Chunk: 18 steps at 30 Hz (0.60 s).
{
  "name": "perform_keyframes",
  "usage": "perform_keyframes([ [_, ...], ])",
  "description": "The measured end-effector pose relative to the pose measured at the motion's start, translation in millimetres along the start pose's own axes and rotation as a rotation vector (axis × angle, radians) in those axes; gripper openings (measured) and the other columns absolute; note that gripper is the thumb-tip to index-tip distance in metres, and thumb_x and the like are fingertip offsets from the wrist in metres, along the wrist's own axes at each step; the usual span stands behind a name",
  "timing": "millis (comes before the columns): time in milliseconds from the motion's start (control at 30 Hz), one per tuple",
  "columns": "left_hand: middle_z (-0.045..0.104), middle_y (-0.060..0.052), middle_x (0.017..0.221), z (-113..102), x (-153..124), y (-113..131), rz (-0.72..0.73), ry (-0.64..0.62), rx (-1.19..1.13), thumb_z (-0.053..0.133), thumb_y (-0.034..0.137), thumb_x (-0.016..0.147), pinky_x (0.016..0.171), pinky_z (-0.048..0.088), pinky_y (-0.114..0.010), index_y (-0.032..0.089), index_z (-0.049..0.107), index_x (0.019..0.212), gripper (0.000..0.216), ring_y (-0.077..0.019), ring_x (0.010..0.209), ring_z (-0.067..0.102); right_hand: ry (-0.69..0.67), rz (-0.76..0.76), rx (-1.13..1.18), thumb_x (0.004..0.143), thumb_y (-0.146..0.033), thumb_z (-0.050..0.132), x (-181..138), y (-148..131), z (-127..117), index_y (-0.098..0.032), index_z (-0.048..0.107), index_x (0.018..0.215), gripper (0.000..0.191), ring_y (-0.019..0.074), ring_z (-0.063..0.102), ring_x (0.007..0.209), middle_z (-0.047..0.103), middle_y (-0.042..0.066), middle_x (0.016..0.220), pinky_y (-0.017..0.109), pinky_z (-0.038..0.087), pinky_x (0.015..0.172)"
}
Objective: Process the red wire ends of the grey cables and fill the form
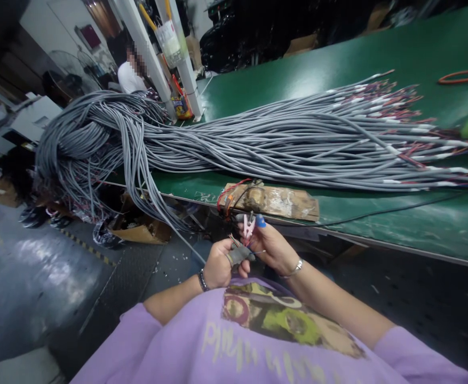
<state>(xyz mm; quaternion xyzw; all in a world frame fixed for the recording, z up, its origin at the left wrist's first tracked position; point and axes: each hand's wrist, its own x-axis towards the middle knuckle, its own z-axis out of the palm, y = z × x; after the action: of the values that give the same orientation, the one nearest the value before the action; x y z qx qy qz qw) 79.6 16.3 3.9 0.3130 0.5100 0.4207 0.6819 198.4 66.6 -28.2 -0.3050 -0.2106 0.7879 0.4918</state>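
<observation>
My left hand (219, 265) is closed round the end of a grey cable (185, 240) that runs up to the big bundle; thin stripped wires stick out above its thumb. My right hand (271, 246) is closed on small pink snips (248, 226), whose tip points up between the two hands. Both hands hover below the table's front edge, just under a worn wooden block (282, 201) with red and black wires at its left end.
A large bundle of grey cables (258, 141) lies across the green table (378, 64), stripped ends at right, and spills over the left edge towards cardboard boxes (137, 230) on the floor. A white post (165, 53) and a person in white (128, 77) are behind.
</observation>
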Motion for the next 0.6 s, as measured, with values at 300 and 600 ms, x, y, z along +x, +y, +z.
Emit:
perform_keyframes([
  [300, 0.055, 0.0, 0.041, -0.2, 1.0, -1.8, 0.027, 0.005, 0.004, 0.082, 0.058, 0.046, 0.032, 0.033, -0.019, 0.014, 0.056, 0.06, 0.053, -0.0081, 0.03, 0.045, 0.022, -0.02, 0.036, 0.046, -0.057, 0.086, -0.1, -2.4, 5.6, -0.021, 0.073, 0.068, 0.044, 0.0113, 0.051, 0.055, 0.065, 0.001, 0.062, 0.023, 0.045, 0.051],
  [600, 0.056, 0.0, 0.04, 0.3, 0.4, -0.9, 0.009, 0.049, 0.005, 0.084, 0.059, 0.041, 0.031, 0.033, -0.019, 0.014, 0.057, 0.058, 0.055, -0.0086, 0.029, 0.045, 0.019, -0.014, 0.044, 0.049, -0.053, 0.087, 0.2, -3.9, 6.4, -0.02, 0.073, 0.069, 0.041, 0.0129, 0.051, 0.056, 0.065, 0.002, 0.062, 0.024, 0.046, 0.051],
])
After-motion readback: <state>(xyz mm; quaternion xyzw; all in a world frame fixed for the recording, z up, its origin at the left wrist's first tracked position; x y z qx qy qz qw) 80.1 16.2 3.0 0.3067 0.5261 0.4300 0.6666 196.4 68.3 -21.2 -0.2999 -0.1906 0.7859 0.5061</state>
